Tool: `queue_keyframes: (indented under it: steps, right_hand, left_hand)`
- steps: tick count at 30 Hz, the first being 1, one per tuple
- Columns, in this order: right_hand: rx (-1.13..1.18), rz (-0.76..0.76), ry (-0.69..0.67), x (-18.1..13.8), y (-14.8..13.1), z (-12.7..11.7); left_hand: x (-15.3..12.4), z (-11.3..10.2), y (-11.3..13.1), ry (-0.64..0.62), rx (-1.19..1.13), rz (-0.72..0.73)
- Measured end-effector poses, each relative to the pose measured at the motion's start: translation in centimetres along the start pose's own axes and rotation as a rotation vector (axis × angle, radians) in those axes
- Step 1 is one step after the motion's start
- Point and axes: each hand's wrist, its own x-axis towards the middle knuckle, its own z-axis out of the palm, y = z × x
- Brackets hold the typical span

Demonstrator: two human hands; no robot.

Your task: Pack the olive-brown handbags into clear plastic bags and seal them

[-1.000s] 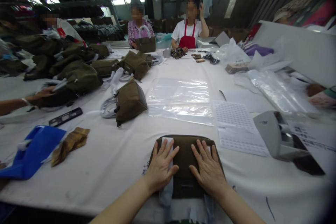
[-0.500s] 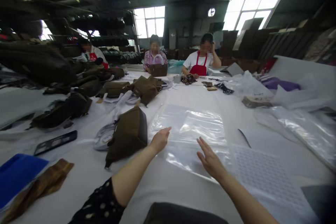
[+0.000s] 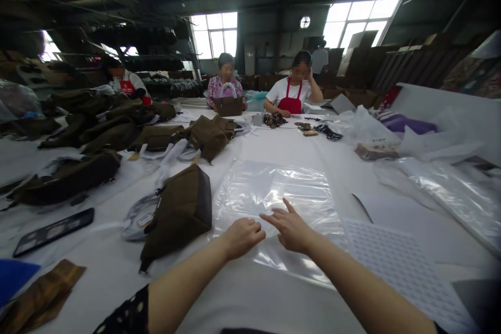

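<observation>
A stack of clear plastic bags [image 3: 282, 193] lies flat on the white table [image 3: 250, 292] in front of me. My left hand [image 3: 243, 236] rests on its near edge with the fingers curled in, seemingly pinching the plastic. My right hand [image 3: 288, 227] is beside it on the same edge, fingers partly stretched and touching the top bag. An olive-brown bag [image 3: 180, 214] stands just left of my left hand, with a plastic-wrapped strap [image 3: 136, 216] beside it.
A white sticker sheet [image 3: 395, 266] lies right of the plastic. Brown bags [image 3: 97, 130] are piled at the left, a black phone-like item [image 3: 52, 232] and brown wrapper [image 3: 39, 295] near left. Three people sit at the far end; crumpled plastic [image 3: 450, 188] at right.
My hands left the flat brown pouch near me, reached out over the plastic bags, then drew together at the near edge. The left hand has curled closed. The view rose.
</observation>
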Motion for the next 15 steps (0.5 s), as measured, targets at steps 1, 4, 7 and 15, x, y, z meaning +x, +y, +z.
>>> queue_keyframes:
  steps: [1,4,7,15]
  right_hand:
    - [-0.007,-0.028,-0.085,0.0,-0.5,-0.4]
    - [-0.058,0.023,-0.158,-2.1,-2.2,-0.4]
    - [-0.101,0.099,-0.126,-6.2,-3.8,0.2]
    - [-0.123,0.296,-0.187,-14.7,-4.7,1.3]
  left_hand:
    - [-1.0,0.2,0.7,0.014,0.033,0.020]
    - [-4.0,1.2,2.0,0.008,0.063,-0.046]
    - [-6.5,2.5,2.8,-0.067,0.008,-0.123]
    - [-10.7,2.7,3.8,-0.159,-0.009,-0.255]
